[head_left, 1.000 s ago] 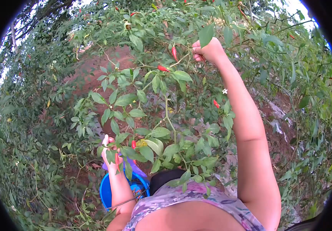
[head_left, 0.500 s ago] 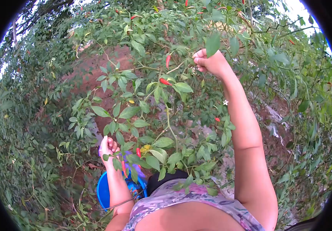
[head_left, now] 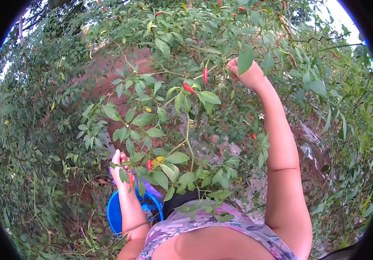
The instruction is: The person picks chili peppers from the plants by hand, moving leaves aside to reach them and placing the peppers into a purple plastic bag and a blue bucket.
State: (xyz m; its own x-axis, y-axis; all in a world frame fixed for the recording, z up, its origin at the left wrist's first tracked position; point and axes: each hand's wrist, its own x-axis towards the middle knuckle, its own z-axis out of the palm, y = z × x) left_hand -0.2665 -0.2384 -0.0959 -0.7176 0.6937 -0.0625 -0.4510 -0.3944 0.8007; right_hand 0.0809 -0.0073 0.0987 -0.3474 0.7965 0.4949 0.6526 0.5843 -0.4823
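Reaching Into a Chili Bush With Both Hands

Reaching up and far into the foliage, the right hand (head_left: 250, 74) is curled into a loose fist among the leaves of the chili plant (head_left: 186, 125); a broad green leaf (head_left: 245, 60) lies across its knuckles, so whether the fingers pinch a stem or a fruit I cannot tell. Just left of that hand two red chilies hang from the same branch — an upright one (head_left: 205, 75) and a slanted one (head_left: 189, 88) a little lower and further left, both apart from the hand.

Near and to the left, the left hand (head_left: 120, 170) is closed around thin stems at the lower edge of the bush, its fingers pressed together and partly hidden by leaves. A small red chili (head_left: 149, 164) hangs just right of it, close but not clearly touching. Directly below the left forearm sits a blue bucket (head_left: 116, 212), its rim showing between the arm and the person's patterned top (head_left: 203, 225)

Bare reddish soil (head_left: 108, 73) shows through the greenery at the far left — dense bushes fill everything else around
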